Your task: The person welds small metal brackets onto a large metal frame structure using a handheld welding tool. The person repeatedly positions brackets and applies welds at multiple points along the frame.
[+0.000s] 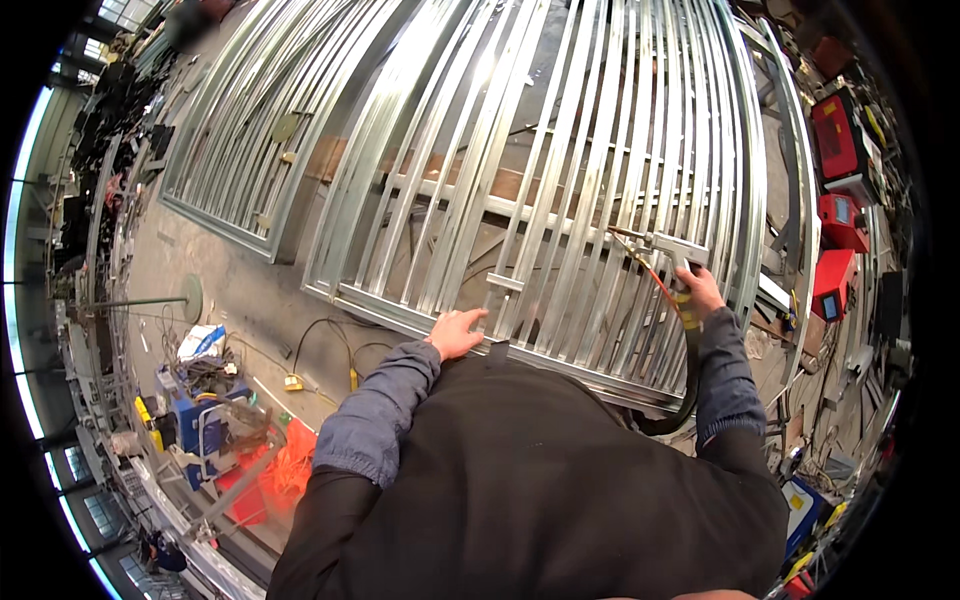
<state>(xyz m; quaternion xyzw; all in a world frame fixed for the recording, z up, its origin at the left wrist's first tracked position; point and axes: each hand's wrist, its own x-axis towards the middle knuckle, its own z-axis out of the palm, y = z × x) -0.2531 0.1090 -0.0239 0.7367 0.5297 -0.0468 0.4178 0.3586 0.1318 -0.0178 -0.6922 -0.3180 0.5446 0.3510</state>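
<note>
My right hand (pixel 703 290) grips a welding gun (pixel 672 244) by its handle. The gun's nozzle points left over the upright bars of a large galvanized metal frame (pixel 362 185). A thin red-orange line and a thick black hose run from the gun, the hose passing down by my right forearm. My left hand (pixel 459 334) rests on the frame's near rail, fingers stretched out, with nothing in it. Just beyond its fingertips, a short metal piece (pixel 505 282) lies across the bars.
A second barred frame (pixel 222 232) lies to the left. Red machines with small screens (pixel 832 285) stand at the right. At lower left are a blue machine (pixel 200 420), orange-red material (pixel 290 462) and cables on the floor. A round-based stand (pixel 192 298) is further back.
</note>
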